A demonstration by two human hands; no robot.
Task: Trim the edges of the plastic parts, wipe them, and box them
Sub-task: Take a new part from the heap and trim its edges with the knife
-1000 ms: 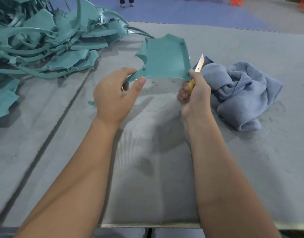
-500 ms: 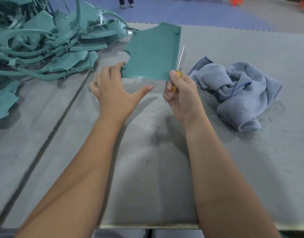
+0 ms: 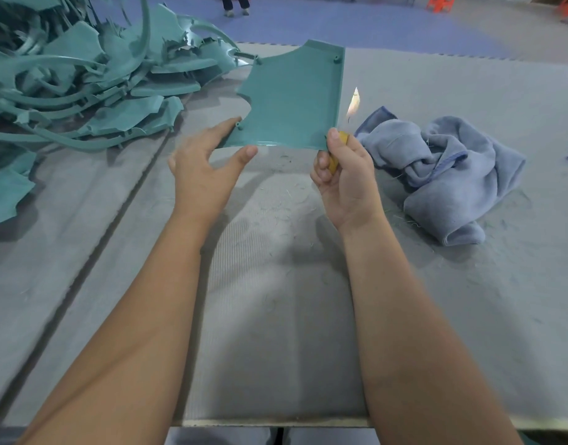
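Note:
A flat teal plastic part [image 3: 292, 101] with a curved notch on its left side is held upright above the grey felt table. My left hand [image 3: 202, 168] has straight fingers against the part's lower left corner, with the thumb just under the near edge. My right hand [image 3: 347, 178] grips the yellow handle of a knife [image 3: 352, 104] and its thumb presses on the part's lower right corner. The blade is blurred and stands just right of the part's right edge.
A heap of teal plastic parts and trimmed strips [image 3: 83, 85] fills the far left. A crumpled grey-blue cloth [image 3: 446, 175] lies to the right of my right hand. Thin shavings are scattered on the table; its front edge [image 3: 276, 422] is near me. A person's legs [image 3: 234, 4] stand far behind.
The part has turned from lying tilted to standing upright and facing me. My left hand let go of its grip and now touches the corner with straight fingers. The knife blade shifted slightly.

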